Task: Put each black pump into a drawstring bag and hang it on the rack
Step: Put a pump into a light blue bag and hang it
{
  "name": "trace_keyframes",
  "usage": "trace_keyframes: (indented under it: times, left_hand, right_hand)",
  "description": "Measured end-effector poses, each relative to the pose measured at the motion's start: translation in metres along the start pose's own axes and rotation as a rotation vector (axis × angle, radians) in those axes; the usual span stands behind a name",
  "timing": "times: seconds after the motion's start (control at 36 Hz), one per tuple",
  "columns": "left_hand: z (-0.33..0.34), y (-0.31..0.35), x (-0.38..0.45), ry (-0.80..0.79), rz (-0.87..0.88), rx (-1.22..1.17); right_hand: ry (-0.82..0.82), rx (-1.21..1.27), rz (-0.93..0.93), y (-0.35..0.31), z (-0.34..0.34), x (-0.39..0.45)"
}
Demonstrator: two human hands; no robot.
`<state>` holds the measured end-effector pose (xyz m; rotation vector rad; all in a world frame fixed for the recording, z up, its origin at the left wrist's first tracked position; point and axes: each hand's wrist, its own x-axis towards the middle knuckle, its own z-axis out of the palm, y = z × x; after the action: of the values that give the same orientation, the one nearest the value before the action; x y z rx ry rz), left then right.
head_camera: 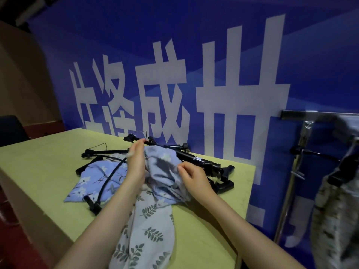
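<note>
From the head view, my left hand (136, 164) and my right hand (191, 176) both hold the pale blue flowered drawstring bag (165, 167) above the yellow-green worktop (38, 162). The grip of the left hand is closed around the far edge of the cloth, and the right hand pinches the near edge between thumb and fingers. I judge that I am opening the mouth of the bag.

The long black pump with a white label (198, 159) lies just behind the bag on the worktop, with more black pumps and hoses (108, 177) beside it. A second flowered bag (93, 181) lies flat under the hoses, and a grey leaf-printed bag (147, 230) lies near me. The metal rack (297, 152) stands at the right and already carries one filled bag (334, 210).

To do this step well, I should pull the mouth wide and keep both edges tight before I slide the pump in.

The blue banner (310, 55) shows large white Chinese characters, which I cannot read with confidence. The pump label is too small to read.
</note>
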<state>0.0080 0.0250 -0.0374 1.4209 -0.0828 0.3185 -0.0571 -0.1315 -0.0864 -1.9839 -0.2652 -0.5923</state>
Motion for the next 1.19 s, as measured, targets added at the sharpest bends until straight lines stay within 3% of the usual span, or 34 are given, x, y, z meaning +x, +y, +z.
trace_keyframes:
  times: [0.11, 0.19, 0.25, 0.31, 0.39, 0.47, 0.61, 0.83, 1.19]
  left_hand:
    - [-0.02, 0.005, 0.015, 0.0, 0.145, 0.232]
    - [-0.031, -0.01, 0.019, -0.197, 0.185, 0.603]
    - [-0.039, -0.029, 0.013, -0.337, 0.205, 0.833]
    - [-0.047, -0.047, -0.002, -0.412, 0.212, 0.935]
    - [-0.052, -0.064, -0.025, -0.349, 0.265, 0.862]
    - [-0.048, -0.067, -0.036, -0.263, 0.305, 0.727]
    - [-0.046, -0.069, -0.035, -0.28, 0.247, 0.601]
    - [-0.051, -0.07, -0.032, -0.283, 0.214, 0.499]
    - [-0.055, -0.072, -0.026, -0.34, 0.259, 0.4]
  right_hand:
    - [-0.242, -0.043, 0.015, -0.011, -0.009, -0.011]
    - [-0.446, -0.246, -0.023, -0.022, -0.014, -0.011]
    - [-0.448, -0.379, -0.074, -0.028, -0.018, -0.006]
    - [-0.317, -0.382, -0.071, -0.03, -0.025, 0.004]
    - [-0.002, -0.445, -0.035, -0.015, -0.039, 0.03]
    - [0.102, -0.563, 0.105, 0.01, -0.056, 0.055]
    - [-0.023, -0.683, 0.389, 0.045, -0.071, 0.081]
    - [-0.413, -0.631, 0.58, 0.037, -0.066, 0.109]
    - [-0.516, -0.562, 0.734, 0.058, -0.063, 0.121]
